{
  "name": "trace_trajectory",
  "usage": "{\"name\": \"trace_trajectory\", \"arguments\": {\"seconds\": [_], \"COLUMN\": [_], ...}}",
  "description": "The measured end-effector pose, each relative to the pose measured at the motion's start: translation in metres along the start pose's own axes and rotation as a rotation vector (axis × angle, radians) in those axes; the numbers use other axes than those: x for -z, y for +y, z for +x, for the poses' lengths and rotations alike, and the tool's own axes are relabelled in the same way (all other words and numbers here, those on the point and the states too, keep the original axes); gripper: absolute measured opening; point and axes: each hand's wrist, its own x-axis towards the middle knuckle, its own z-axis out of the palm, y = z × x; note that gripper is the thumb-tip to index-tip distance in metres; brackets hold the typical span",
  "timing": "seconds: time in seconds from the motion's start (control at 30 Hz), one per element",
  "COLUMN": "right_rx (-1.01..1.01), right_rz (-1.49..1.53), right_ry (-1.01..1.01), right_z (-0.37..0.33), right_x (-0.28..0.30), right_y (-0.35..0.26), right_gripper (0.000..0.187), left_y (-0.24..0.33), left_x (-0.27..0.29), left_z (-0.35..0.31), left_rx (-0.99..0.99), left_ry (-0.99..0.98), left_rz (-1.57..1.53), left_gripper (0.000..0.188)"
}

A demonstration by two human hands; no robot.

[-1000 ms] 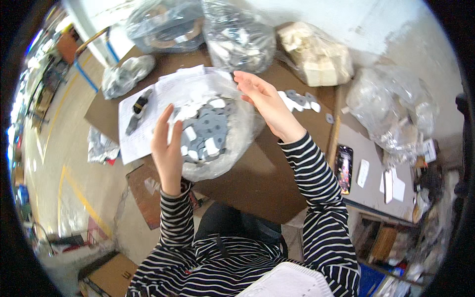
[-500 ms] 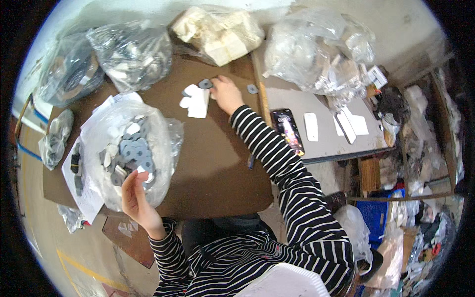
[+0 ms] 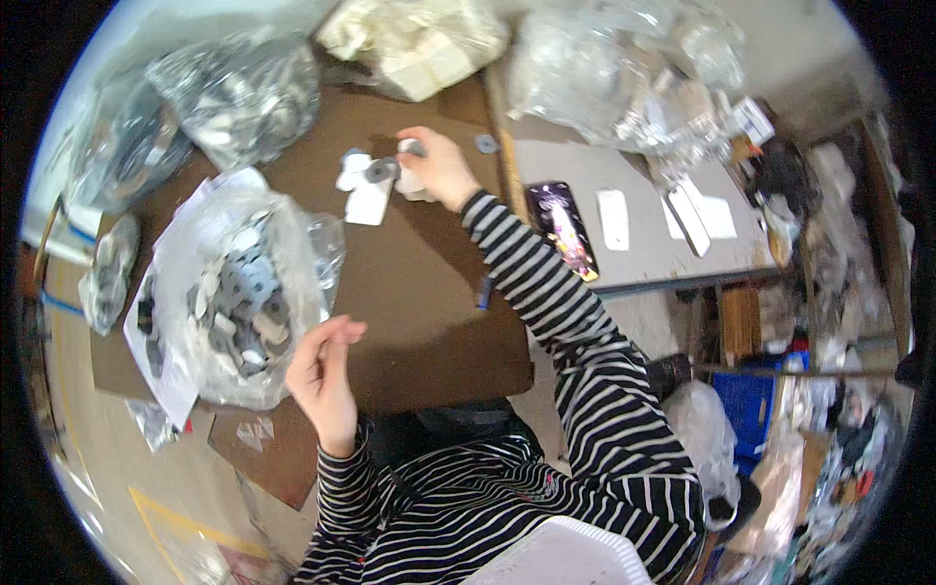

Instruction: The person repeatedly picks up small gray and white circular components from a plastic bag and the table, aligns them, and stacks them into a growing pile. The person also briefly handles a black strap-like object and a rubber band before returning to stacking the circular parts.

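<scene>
My right hand (image 3: 439, 168) is closed round a few flat white and grey pieces (image 3: 409, 177) at the far middle of the brown table. Just left of it lies a small pile of flat white pieces (image 3: 368, 205), topped by a grey piece with a hole (image 3: 378, 172). My left hand (image 3: 325, 375) hovers near the table's front edge, beside an open clear plastic bag (image 3: 310, 258). Its fingers are pressed together, and whatever they may hold is hidden. Inside the bag are many loose grey, bluish and white flat pieces (image 3: 246, 283).
Filled plastic bags (image 3: 239, 97) stand along the back. One grey piece (image 3: 486, 143) lies apart near the wooden strip. On the grey side table are a phone (image 3: 561, 229) and a white rectangular piece (image 3: 612, 219). A blue crate (image 3: 739, 411) sits at lower right.
My left hand has come away from the bag, to the right. My right hand has lifted slightly with white pieces in it, and the grey holed piece now lies on the pile. The view has shifted.
</scene>
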Motion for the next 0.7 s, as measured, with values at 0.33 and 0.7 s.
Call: {"name": "trace_trajectory", "arguments": {"seconds": [0.33,0.7], "right_rx": [-0.447,-0.499], "right_rz": [0.894,0.906], "right_ry": [-0.507,-0.584], "right_z": [-0.071,-0.11], "right_x": [0.008,0.028], "right_y": [-0.073,-0.115], "right_gripper": [0.036,0.042], "left_y": [-0.023,-0.017], "left_x": [-0.033,0.001], "left_z": [0.031,0.01], "left_rx": [0.467,0.468], "left_ry": [-0.111,-0.098], "left_rz": [-0.645,-0.547], "left_gripper": [0.053,0.036]}}
